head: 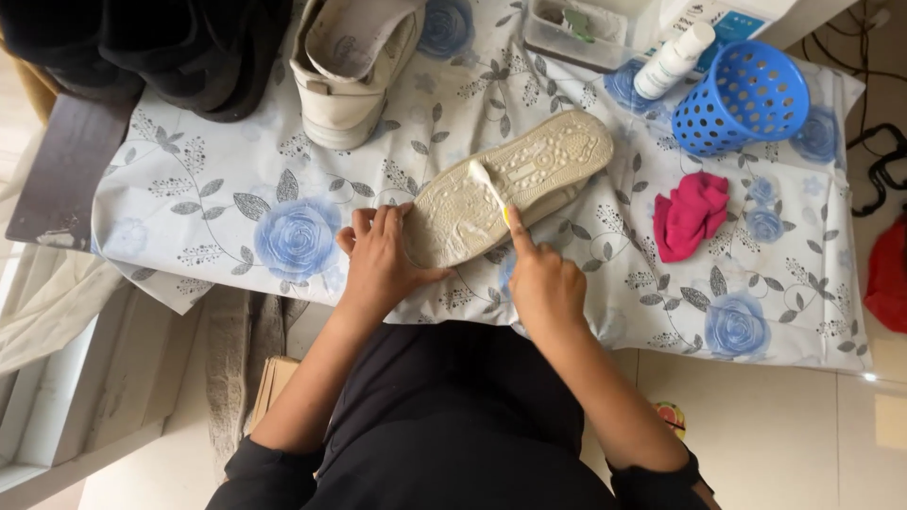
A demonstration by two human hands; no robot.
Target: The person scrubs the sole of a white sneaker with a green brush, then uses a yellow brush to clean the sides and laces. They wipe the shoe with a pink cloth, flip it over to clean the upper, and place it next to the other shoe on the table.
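Note:
A cream shoe (529,170) lies sole-up on the flowered tablecloth (236,217), its patterned sole facing me. My left hand (378,260) grips the shoe's near end and holds it down. My right hand (540,283) holds a small white brush (487,184) with a yellow handle end, its bristles resting on the middle of the sole.
A second cream shoe (350,66) stands upright at the back. A blue perforated basket (742,99), a white bottle (673,59) and a clear tray (576,28) sit at the back right. A pink cloth (690,215) lies to the right. Dark fabric (161,47) sits back left.

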